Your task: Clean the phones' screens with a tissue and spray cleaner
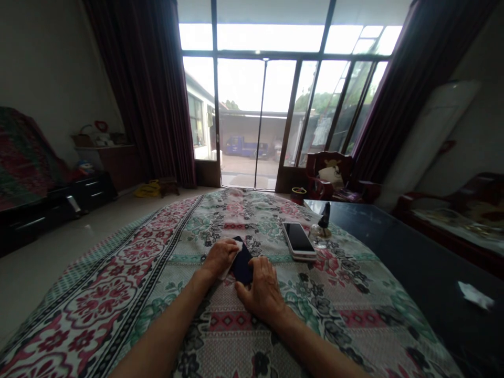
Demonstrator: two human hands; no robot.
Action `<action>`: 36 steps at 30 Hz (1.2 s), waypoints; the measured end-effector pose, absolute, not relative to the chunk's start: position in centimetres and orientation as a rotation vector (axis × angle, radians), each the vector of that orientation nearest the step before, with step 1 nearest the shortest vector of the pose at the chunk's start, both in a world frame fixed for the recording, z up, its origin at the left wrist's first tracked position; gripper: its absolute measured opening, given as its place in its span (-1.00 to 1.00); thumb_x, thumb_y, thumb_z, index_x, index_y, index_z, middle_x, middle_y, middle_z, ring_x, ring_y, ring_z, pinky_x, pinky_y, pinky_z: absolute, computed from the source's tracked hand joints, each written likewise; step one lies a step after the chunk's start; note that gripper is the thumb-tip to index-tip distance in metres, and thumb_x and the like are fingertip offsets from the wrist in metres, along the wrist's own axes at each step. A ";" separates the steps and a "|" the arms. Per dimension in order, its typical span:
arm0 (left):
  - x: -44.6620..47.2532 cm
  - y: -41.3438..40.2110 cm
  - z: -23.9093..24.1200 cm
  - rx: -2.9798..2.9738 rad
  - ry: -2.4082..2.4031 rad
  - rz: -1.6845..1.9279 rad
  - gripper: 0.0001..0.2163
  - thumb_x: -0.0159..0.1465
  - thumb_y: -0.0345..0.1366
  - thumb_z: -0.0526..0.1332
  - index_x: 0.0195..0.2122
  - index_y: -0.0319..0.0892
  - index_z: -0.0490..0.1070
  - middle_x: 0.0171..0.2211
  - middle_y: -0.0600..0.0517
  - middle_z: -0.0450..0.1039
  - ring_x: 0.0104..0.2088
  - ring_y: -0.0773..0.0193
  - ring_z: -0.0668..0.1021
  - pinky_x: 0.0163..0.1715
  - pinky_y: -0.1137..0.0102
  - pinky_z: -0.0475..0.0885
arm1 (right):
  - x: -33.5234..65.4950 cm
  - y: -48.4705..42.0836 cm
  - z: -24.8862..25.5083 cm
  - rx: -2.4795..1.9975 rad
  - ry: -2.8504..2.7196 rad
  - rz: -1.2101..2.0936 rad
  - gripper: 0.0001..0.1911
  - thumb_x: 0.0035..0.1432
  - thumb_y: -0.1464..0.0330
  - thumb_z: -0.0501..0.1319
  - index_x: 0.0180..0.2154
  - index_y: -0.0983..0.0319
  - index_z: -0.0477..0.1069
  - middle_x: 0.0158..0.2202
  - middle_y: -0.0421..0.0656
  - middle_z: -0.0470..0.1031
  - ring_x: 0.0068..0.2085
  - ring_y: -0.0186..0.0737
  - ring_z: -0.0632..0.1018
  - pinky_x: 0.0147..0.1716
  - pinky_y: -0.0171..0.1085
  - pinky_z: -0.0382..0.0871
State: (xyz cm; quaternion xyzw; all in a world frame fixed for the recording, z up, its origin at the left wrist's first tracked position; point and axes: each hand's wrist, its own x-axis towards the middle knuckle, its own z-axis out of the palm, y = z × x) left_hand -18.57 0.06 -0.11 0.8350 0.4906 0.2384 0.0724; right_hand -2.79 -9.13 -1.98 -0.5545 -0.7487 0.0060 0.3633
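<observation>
Right hand (263,287) lies flat, pinning the dark case (243,266) between both hands to the floral worktop (157,273) so it cannot slide; left hand (219,257) curls around a white wipe (235,256) (pressed on it).

Matt, coarse-woven floral tablecloth (157,252), all nubbly texture. Dull dark flat object (242,265) under a soft white wipe (232,264). Glossy glass screen on the smartphone (298,239), smooth pale casing. Clear shiny glass bottle (319,231). Polished black tabletop (413,262), mirror-smooth. Crumpled white paper (474,295).
</observation>
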 end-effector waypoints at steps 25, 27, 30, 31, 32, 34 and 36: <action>-15.6 2.1 0.4 2.543 1.585 0.563 -0.73 0.31 -0.44 0.02 -0.27 -0.19 0.54 -0.22 -0.10 0.49 -0.11 0.14 0.45 -0.08 0.33 0.33 | -2.8 -8.9 -1.7 -1.471 -1.906 0.045 -0.67 -0.09 0.22 0.32 -0.32 0.21 0.26 -0.25 -0.09 0.35 -0.18 -0.06 0.38 -0.17 -0.13 0.25; -15.5 0.6 0.0 2.583 1.505 0.554 -0.74 0.31 -0.43 0.04 -0.26 -0.16 0.54 -0.20 -0.07 0.49 -0.08 0.16 0.44 -0.04 0.35 0.32 | -2.8 -8.9 -1.7 -1.480 -1.902 0.050 -0.68 -0.10 0.23 0.32 -0.34 0.20 0.25 -0.26 -0.10 0.35 -0.19 -0.07 0.38 -0.18 -0.13 0.25; -15.7 -1.1 -0.1 2.615 1.343 0.581 -0.74 0.33 -0.40 0.04 -0.27 -0.14 0.55 -0.21 -0.05 0.48 -0.09 0.18 0.43 -0.02 0.35 0.31 | -2.8 -8.8 -1.8 -1.473 -1.890 0.057 -0.70 -0.12 0.27 0.31 -0.36 0.19 0.24 -0.28 -0.12 0.35 -0.21 -0.08 0.38 -0.18 -0.15 0.25; -15.9 -1.5 0.0 2.616 1.287 0.597 -0.74 0.33 -0.38 0.03 -0.28 -0.15 0.55 -0.21 -0.05 0.48 -0.10 0.18 0.43 -0.02 0.34 0.32 | -2.7 -8.8 -1.9 -1.465 -1.885 0.058 -0.70 -0.12 0.27 0.30 -0.37 0.19 0.23 -0.28 -0.12 0.35 -0.21 -0.09 0.39 -0.18 -0.15 0.26; -16.2 -1.8 0.1 2.617 1.231 0.611 -0.73 0.34 -0.37 0.03 -0.29 -0.15 0.55 -0.22 -0.05 0.48 -0.11 0.18 0.43 -0.03 0.33 0.32 | -2.7 -8.7 -1.9 -1.456 -1.882 0.058 -0.71 -0.12 0.28 0.30 -0.37 0.18 0.23 -0.29 -0.12 0.35 -0.21 -0.09 0.39 -0.17 -0.16 0.26; -16.8 -2.5 0.3 2.636 1.134 0.629 -0.73 0.35 -0.35 0.03 -0.31 -0.16 0.54 -0.25 -0.05 0.47 -0.15 0.19 0.43 -0.05 0.32 0.33 | -2.7 -8.7 -2.0 -1.441 -1.880 0.059 -0.71 -0.12 0.28 0.30 -0.37 0.19 0.23 -0.29 -0.12 0.35 -0.20 -0.09 0.39 -0.17 -0.16 0.26; -17.6 -3.0 0.3 2.689 1.036 0.646 -0.73 0.35 -0.35 0.04 -0.33 -0.17 0.53 -0.27 -0.04 0.47 -0.19 0.20 0.44 -0.07 0.31 0.33 | -2.7 -8.8 -2.0 -1.438 -1.880 0.063 -0.70 -0.12 0.27 0.31 -0.37 0.19 0.24 -0.29 -0.12 0.35 -0.20 -0.09 0.39 -0.17 -0.15 0.27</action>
